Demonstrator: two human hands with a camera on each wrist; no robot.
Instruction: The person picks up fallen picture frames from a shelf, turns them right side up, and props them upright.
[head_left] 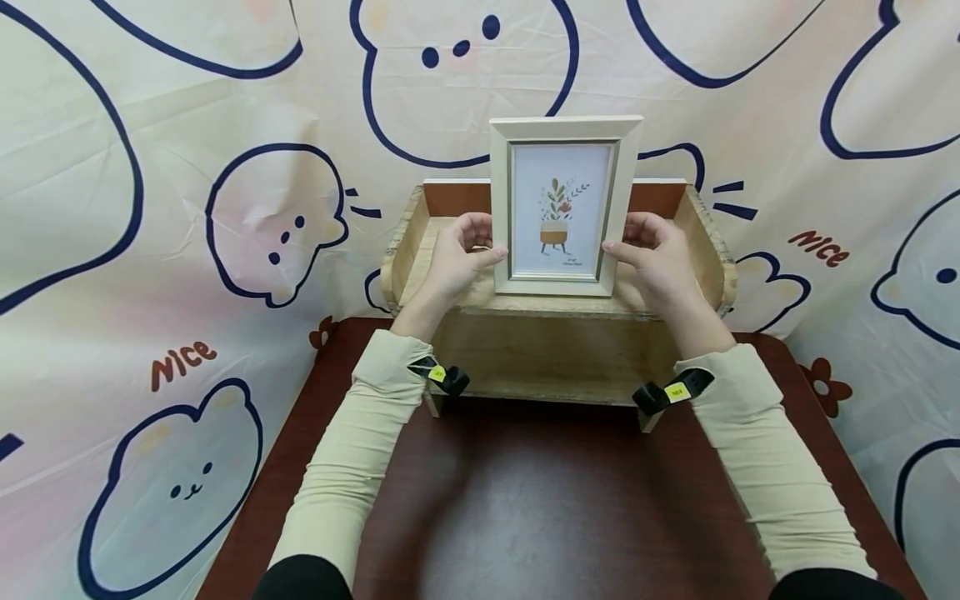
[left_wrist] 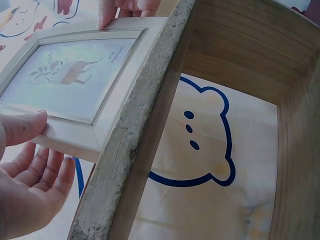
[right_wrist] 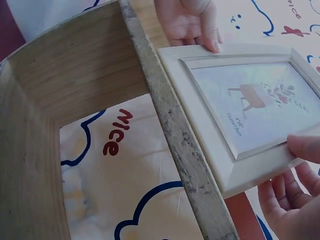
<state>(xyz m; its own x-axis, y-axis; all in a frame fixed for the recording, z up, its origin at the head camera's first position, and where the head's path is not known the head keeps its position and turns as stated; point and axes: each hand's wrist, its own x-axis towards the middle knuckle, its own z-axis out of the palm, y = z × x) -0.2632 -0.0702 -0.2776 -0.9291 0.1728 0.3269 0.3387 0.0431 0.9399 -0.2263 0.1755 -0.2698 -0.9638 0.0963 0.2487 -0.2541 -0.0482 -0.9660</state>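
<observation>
A cream picture frame with a potted-plant print stands upright at the wooden shelf's upper board. My left hand grips its left side, thumb on the front and fingers curled behind. On the opposite side my right hand holds it the same way. The left wrist view shows the left thumb on the frame's border, its lower edge close to the shelf's rough front edge. In the right wrist view the right hand pinches the border near the corner.
The two-level wooden shelf stands at the back of a dark brown table, with raised side walls and a lower board. A cloth printed with cartoon bears hangs behind and at both sides. Black wrist cameras sit on both sleeves.
</observation>
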